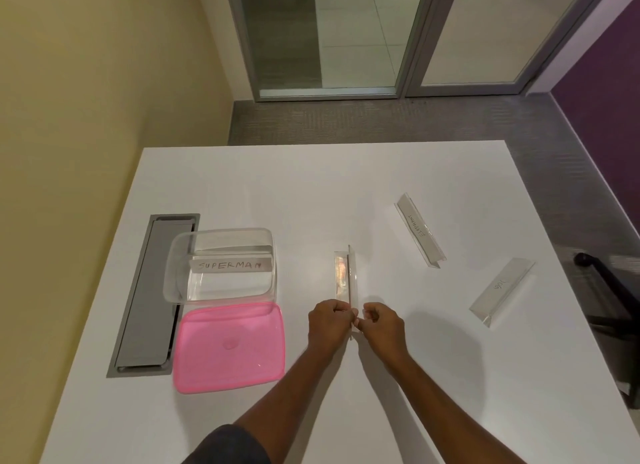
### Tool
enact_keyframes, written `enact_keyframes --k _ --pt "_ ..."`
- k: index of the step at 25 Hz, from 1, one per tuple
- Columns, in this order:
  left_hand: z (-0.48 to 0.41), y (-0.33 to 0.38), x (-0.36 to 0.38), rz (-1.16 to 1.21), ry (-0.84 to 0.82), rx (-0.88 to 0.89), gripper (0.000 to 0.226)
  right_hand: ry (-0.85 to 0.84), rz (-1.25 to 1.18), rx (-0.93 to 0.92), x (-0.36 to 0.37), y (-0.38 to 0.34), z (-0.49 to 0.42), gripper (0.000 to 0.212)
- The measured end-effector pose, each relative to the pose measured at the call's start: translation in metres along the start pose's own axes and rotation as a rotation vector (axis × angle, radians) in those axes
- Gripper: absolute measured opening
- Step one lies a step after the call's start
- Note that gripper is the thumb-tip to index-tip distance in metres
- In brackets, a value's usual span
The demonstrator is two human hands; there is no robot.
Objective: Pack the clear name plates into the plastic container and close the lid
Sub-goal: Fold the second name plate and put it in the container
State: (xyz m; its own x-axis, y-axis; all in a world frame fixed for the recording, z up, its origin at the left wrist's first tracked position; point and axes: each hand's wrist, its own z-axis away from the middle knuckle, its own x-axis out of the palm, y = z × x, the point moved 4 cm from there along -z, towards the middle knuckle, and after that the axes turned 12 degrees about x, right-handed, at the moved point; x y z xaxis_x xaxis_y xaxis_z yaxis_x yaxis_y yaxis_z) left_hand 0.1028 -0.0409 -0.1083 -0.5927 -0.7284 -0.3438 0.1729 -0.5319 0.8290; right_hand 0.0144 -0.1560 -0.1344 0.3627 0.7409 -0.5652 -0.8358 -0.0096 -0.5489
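"SUPERMAN", "ELEPHANT" on name plates point(230, 265) point(419, 230)

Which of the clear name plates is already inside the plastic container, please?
The one reading SUPERMAN lies in the clear container. The held plate, the ELEPHANT plate and the far-right plate are all outside it.

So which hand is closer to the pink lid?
Left. The left hand is just right of the pink lid, with a small gap. The right hand is farther right, beyond the name plate both hands pinch.
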Motion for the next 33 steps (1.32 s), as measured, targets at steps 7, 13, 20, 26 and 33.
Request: enact_keyframes --k 7,13,20,26,33 --pt "0.001 -0.004 -0.001 0.01 0.04 0.052 0.026 0.018 0.02 -0.033 0.005 0.005 -0.005 0.029" --pt "0.001 -0.018 -0.014 0.073 0.076 0.025 0.027 0.001 -0.019 -0.009 0.014 0.004 -0.002 0.027" --pt "0.001 -0.039 -0.04 0.189 0.127 -0.057 0.021 0.006 -0.036 0.009 0.034 -0.015 0.011 0.028" --pt "-0.003 -0.045 -0.051 0.014 0.163 -0.073 0.031 0.017 -0.038 0.027 0.058 -0.022 0.019 0.025" --pt "-0.009 -0.052 -0.054 -0.083 0.05 -0.032 0.026 0.044 -0.002 -0.014 0.07 -0.024 0.022 0.043"
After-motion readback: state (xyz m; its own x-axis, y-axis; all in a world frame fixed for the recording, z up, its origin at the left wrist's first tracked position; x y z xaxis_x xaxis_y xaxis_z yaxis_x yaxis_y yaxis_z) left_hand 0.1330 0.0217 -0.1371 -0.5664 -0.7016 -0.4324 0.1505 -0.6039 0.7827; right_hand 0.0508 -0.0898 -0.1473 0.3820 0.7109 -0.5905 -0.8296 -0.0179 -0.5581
